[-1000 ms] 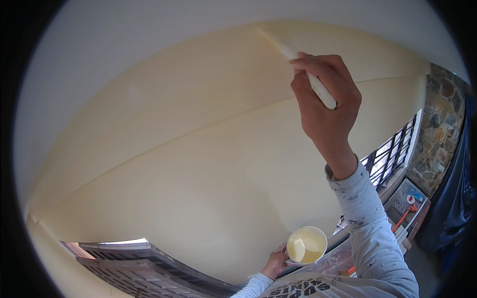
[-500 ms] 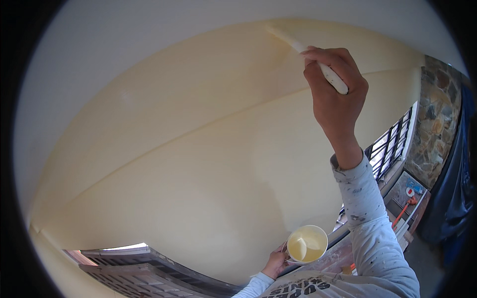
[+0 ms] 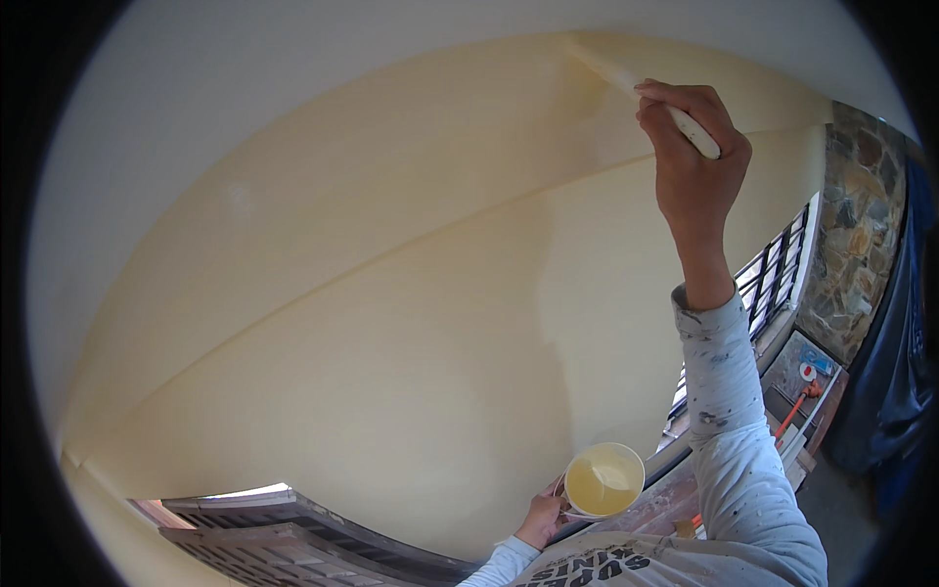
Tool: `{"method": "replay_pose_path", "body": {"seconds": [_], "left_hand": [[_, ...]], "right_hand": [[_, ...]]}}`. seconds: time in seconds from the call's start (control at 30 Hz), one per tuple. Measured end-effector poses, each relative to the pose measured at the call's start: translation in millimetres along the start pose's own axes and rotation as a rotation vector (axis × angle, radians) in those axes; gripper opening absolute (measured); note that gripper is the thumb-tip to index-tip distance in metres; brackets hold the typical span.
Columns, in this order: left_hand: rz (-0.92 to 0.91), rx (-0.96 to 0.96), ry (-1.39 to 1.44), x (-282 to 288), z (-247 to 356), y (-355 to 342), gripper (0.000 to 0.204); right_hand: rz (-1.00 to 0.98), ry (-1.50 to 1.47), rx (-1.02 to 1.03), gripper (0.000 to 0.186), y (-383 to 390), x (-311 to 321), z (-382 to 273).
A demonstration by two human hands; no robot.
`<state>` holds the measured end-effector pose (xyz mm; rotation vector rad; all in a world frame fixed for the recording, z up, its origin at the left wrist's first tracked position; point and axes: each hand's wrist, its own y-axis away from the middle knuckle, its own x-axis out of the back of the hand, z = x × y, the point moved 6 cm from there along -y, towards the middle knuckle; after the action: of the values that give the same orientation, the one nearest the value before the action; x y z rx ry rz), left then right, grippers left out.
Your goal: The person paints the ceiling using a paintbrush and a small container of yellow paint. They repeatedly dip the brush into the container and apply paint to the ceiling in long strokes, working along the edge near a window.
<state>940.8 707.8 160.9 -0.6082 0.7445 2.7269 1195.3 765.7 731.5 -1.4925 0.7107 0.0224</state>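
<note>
My right hand [image 3: 700,147] is raised high, its fingers wrapped round the white handle of a paintbrush [image 3: 696,132]. The bristle end touches the top of the cream wall [image 3: 411,333], right along the line where it meets the white ceiling [image 3: 323,49]. Low in front of my body, my left hand [image 3: 544,517] grips a white pail [image 3: 641,479] by its side. Pale yellow paint [image 3: 599,491] lies inside it. Paint spots mark my right sleeve.
Barred windows [image 3: 778,269] stand at the right, beside a stone-faced column [image 3: 856,235] and a dark blue sheet [image 3: 885,391]. Below them, a surface holds an orange-handled tool [image 3: 794,411]. Dark slatted shutters [image 3: 293,543] sit at lower left. A ridge crosses the wall.
My right hand and the paintbrush have moved to the right along the wall's top edge. My left hand and the pail have stayed nearly in place.
</note>
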Motion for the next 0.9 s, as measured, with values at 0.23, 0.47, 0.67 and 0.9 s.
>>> {"method": "replay_pose_path", "body": {"seconds": [0.23,0.47,0.67,0.9], "left_hand": [[-0.024,-0.004,0.058,14.5,-16.1,-12.3,0.07],[0.007,-0.022,0.206,-1.3,-5.0,-5.2,0.059],[0.053,-0.055,0.146,13.2,-13.7,-14.4,0.061],[0.074,-0.043,0.167,15.0,-16.7,-18.9,0.07]], "right_hand": [[0.02,-0.042,-0.087,0.015,-15.9,26.6,28.1],[-0.115,0.022,0.175,0.021,14.8,10.1,-19.2],[-0.105,0.099,0.184,0.026,10.7,14.3,-9.3],[-0.257,0.044,0.383,0.026,33.7,-35.9,-52.3]]}}
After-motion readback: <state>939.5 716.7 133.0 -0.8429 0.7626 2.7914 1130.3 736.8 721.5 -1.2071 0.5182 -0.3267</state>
